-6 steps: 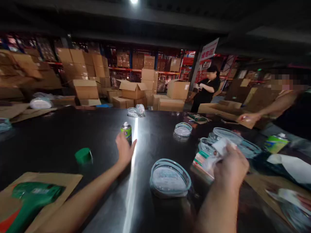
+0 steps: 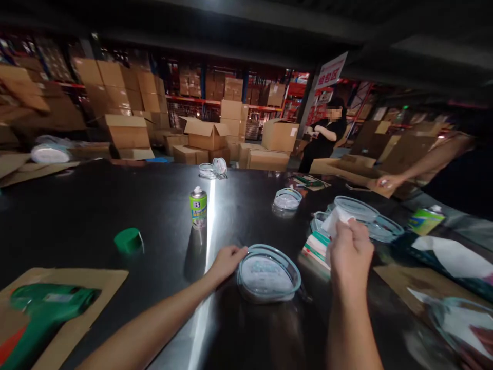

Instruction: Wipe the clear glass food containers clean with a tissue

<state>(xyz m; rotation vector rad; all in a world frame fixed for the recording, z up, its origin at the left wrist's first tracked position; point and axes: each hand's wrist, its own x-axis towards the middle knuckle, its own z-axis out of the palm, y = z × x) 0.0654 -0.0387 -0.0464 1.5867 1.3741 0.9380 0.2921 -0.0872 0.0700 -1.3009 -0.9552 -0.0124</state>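
Note:
My left hand [image 2: 228,263] touches the left rim of a clear oval case [image 2: 267,277] with pale blue edging, its fingers bent together at the edge. My right hand [image 2: 352,246] is closed on a white tissue [image 2: 335,221], beside a green and white box [image 2: 318,247]. A green spray can [image 2: 198,209] stands upright on the dark table [image 2: 162,257], beyond my left hand. More clear cases [image 2: 356,208] lie behind my right hand.
A green glue gun [image 2: 50,303] lies on cardboard at the left, near a green round cap [image 2: 128,240]. Another can [image 2: 425,220] and white paper [image 2: 454,254] are at the right. People stand beyond the table.
My left hand has left the spray can and come right and nearer, to the oval case. My right hand, with the tissue, has shifted slightly left.

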